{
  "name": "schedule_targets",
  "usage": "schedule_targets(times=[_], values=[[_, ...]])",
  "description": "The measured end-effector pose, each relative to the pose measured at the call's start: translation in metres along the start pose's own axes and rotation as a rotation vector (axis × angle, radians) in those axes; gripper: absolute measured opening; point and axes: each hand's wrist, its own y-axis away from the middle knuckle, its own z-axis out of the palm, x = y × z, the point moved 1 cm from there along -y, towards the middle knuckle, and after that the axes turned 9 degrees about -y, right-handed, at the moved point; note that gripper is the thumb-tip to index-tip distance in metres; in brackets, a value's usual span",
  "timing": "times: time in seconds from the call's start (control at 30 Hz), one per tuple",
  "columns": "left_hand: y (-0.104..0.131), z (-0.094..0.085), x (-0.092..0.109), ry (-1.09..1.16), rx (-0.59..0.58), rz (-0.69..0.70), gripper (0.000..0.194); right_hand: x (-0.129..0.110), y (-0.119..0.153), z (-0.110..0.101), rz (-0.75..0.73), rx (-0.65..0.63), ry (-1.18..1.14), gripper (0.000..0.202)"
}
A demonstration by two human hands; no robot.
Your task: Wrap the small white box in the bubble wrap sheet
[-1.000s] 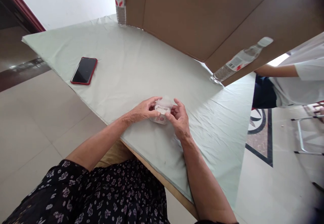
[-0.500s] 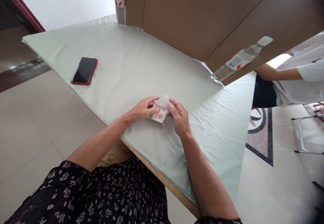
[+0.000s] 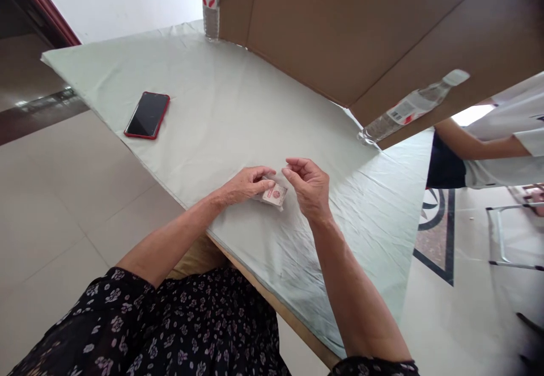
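A small pale box with red print [image 3: 275,193], in clear plastic wrapping, rests at the table's near side. My left hand [image 3: 246,184] is closed on it from the left, its thumb lying over the top face. Just up and right of the box, my right hand [image 3: 311,186] is held in a pinch, thumb against the fingers. Whether a bit of the clear plastic sits in that pinch I cannot make out. The right hand does not touch the box's printed face.
On the pale green tablecloth [image 3: 204,104] lies a black phone in a red case [image 3: 147,115]. A large brown cardboard panel [image 3: 314,36] stands behind, with one upright bottle [image 3: 211,5] and one tilted bottle [image 3: 414,107] against it. Another person's arm [image 3: 471,141] shows at right.
My right hand has pulled away to the right from the box and now pinches. The clear plastic that stood up between my hands is barely visible. My left hand stays on the box.
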Motion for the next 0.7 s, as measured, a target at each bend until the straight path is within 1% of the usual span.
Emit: schedule_targets(times=[0.07, 0.13, 0.27, 0.33, 0.43, 0.53, 0.6, 0.7], values=[[0.000, 0.000, 0.001, -0.020, 0.010, 0.011, 0.042, -0.006, 0.010, 0.002, -0.061, 0.020, 0.104, 0.019], [0.000, 0.001, 0.002, -0.049, 0.041, 0.025, 0.040, -0.010, 0.021, 0.005, -0.120, 0.038, 0.190, 0.016], [0.001, 0.004, 0.006, -0.169, 0.107, 0.075, 0.035, -0.008, 0.037, 0.009, -0.266, 0.060, 0.351, 0.013], [0.003, 0.007, 0.006, -0.223, 0.114, 0.118, 0.034, -0.005, 0.044, 0.008, -0.327, 0.032, 0.434, 0.013], [0.003, 0.010, 0.005, -0.299, 0.147, 0.166, 0.034, 0.000, 0.054, 0.005, -0.376, -0.047, 0.520, 0.017], [0.002, 0.011, 0.002, -0.426, 0.225, 0.187, 0.032, 0.001, 0.064, 0.002, -0.419, -0.124, 0.577, 0.023], [0.001, 0.010, 0.000, -0.484, 0.256, 0.176, 0.030, 0.000, 0.068, 0.000, -0.447, -0.144, 0.575, 0.026], [0.001, 0.008, 0.000, -0.484, 0.256, 0.132, 0.028, -0.002, 0.067, -0.007, -0.439, -0.059, 0.519, 0.030]])
